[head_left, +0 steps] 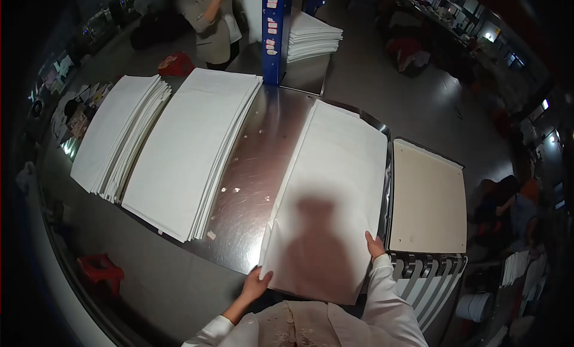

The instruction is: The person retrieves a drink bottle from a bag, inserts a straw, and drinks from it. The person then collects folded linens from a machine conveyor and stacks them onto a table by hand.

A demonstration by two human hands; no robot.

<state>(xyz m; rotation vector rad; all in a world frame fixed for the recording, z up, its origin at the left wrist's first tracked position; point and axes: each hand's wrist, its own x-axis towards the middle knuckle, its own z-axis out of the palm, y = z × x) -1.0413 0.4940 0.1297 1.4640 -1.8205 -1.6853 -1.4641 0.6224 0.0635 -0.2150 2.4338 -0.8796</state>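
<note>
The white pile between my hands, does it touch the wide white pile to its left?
Apart. The head view shows a strip of shiny metal tabletop separating the pile in front of you from the wide pile.

The left hand [256, 285] held the near left corner of a white sheet stack [341, 150] on the metal table [254, 161]; the right hand [375, 246] touched its right edge; a wide white stack [192, 144] and a narrower white stack [118, 129] lay farther left; a beige panel [427, 197] sat just right; a blue post [273, 42] rose at the far side.
</note>
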